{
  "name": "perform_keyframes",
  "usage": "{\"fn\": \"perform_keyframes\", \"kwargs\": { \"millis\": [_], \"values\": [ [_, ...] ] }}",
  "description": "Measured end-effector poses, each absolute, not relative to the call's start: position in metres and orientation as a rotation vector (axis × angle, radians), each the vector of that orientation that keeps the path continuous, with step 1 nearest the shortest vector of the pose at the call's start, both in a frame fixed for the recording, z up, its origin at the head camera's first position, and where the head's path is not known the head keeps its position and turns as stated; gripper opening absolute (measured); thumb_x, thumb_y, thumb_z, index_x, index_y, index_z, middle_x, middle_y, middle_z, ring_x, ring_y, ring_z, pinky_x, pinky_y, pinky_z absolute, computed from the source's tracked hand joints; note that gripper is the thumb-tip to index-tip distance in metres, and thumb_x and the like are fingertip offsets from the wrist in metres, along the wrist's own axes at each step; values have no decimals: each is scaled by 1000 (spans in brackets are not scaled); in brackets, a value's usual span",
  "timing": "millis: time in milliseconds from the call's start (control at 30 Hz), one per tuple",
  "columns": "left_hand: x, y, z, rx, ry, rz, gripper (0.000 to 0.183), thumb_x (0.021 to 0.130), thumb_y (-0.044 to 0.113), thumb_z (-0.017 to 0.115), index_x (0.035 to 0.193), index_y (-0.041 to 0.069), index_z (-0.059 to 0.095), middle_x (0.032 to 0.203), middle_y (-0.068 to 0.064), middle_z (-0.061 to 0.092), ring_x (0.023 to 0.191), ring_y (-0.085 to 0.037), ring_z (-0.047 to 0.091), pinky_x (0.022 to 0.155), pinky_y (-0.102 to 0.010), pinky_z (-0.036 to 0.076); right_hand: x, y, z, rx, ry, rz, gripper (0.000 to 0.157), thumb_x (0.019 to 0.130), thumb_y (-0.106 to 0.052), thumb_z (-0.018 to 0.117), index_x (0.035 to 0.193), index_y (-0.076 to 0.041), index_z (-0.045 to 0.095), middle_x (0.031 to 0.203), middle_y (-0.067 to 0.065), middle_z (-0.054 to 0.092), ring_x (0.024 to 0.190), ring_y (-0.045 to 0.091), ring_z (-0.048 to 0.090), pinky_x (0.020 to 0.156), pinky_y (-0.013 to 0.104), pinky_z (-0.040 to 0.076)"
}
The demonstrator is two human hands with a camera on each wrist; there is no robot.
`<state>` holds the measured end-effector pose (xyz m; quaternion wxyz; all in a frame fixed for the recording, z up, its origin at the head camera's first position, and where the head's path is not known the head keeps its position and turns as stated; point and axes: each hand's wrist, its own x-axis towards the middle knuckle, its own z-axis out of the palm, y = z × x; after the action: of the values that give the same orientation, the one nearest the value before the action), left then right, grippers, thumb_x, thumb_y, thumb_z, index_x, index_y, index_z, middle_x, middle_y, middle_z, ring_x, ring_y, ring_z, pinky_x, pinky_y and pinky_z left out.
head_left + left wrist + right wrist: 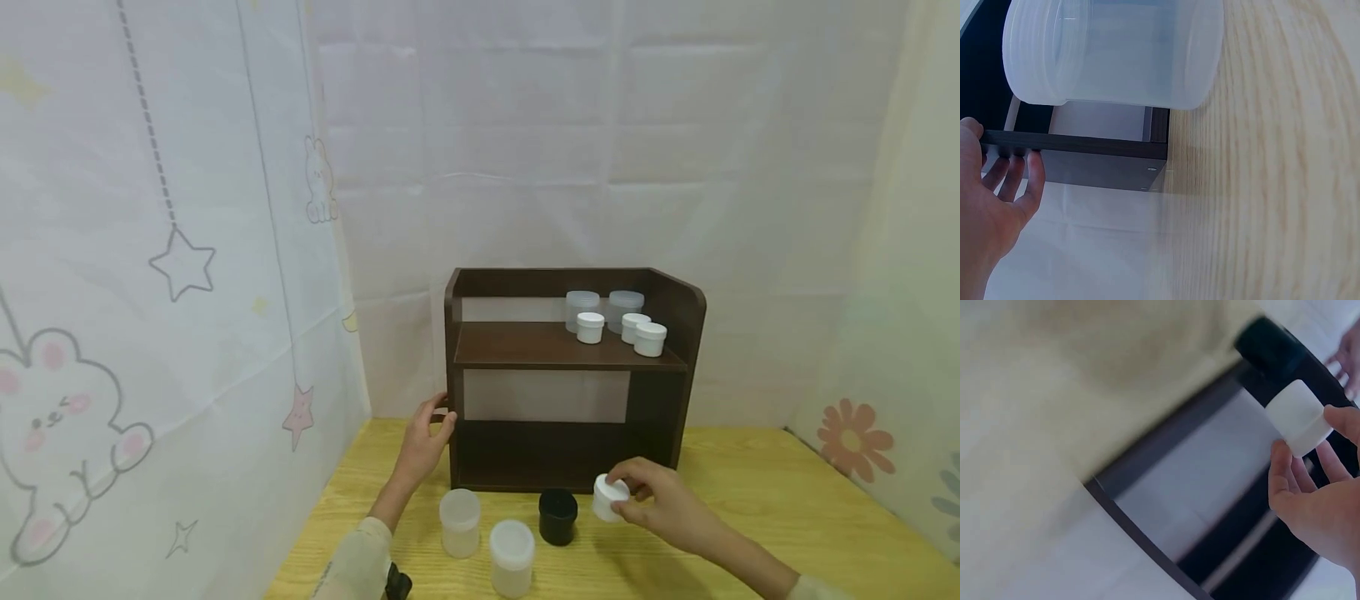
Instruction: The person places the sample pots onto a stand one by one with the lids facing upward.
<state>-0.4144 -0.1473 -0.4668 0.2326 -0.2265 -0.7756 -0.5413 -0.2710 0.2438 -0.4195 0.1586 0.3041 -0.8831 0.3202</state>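
Observation:
Fingers and thumb of my right hand pinch a small white lidded jar just in front of the shelf; the right wrist view shows the same white jar between thumb and fingers. With the thumb on one face and the fingers on the other, my left hand grips the left side panel of the dark brown shelf. On the table stand a black lidded jar, left of the white one, and two translucent jars, one nearer the shelf and one closer to me.
The upper board bears three small white jars, one of them at its front right, and two clear jars behind, one on the left. A black object shows beside the left sleeve. Printed curtains surround the wooden table.

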Motion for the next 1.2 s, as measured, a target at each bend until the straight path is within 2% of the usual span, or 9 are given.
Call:
{"fn": "perform_keyframes", "kwargs": {
  "millis": [300,433,567,667,833,1033,1200],
  "values": [
    [-418,-150,-466,-628,-2124,-1484,52,106,35,59,150,11,48,138,-8,55,113,-28,60,82,-33,56,-296,245,-338,852,-2179,764,35,78,8,84,108,-3,70,108,11,68,89,22,63,66,33,58],
    [-418,-154,-466,-613,-2117,-1502,53,105,37,59,150,11,48,138,-8,55,113,-30,60,81,-32,57,-314,240,-302,812,-2151,744,33,82,6,82,112,0,69,113,13,67,90,24,66,71,34,59],
    [-419,-157,-466,-616,-2120,-1493,51,106,33,59,150,9,48,138,-9,55,113,-31,59,83,-34,57,-329,232,-278,756,-2202,756,29,87,0,80,114,-1,68,118,16,64,87,29,69,74,34,59],
    [-419,-158,-467,-618,-2124,-1463,50,106,29,59,150,8,48,137,-10,55,113,-31,59,86,-38,56,-342,226,-269,733,-2234,749,27,88,-1,78,113,0,68,118,17,64,88,31,69,75,33,59],
    [-419,-156,-468,-620,-2113,-1447,49,106,28,59,150,8,48,137,-10,56,112,-31,59,87,-41,55,-362,223,-263,678,-2285,715,26,91,0,74,116,5,67,118,21,63,92,36,68,74,41,59],
    [-421,-154,-466,-627,-2110,-1446,51,106,35,58,149,8,48,137,-9,56,112,-32,60,88,-41,55,-378,221,-266,544,-2322,727,27,93,-3,71,119,6,67,120,26,63,93,40,68,73,48,59],
    [-423,-153,-463,-629,-2099,-1452,49,106,30,59,149,8,49,136,-9,56,111,-31,60,86,-41,55,-387,220,-266,504,-2342,726,28,95,-5,69,120,7,67,122,28,63,95,40,69,73,49,59]
  ]
}}
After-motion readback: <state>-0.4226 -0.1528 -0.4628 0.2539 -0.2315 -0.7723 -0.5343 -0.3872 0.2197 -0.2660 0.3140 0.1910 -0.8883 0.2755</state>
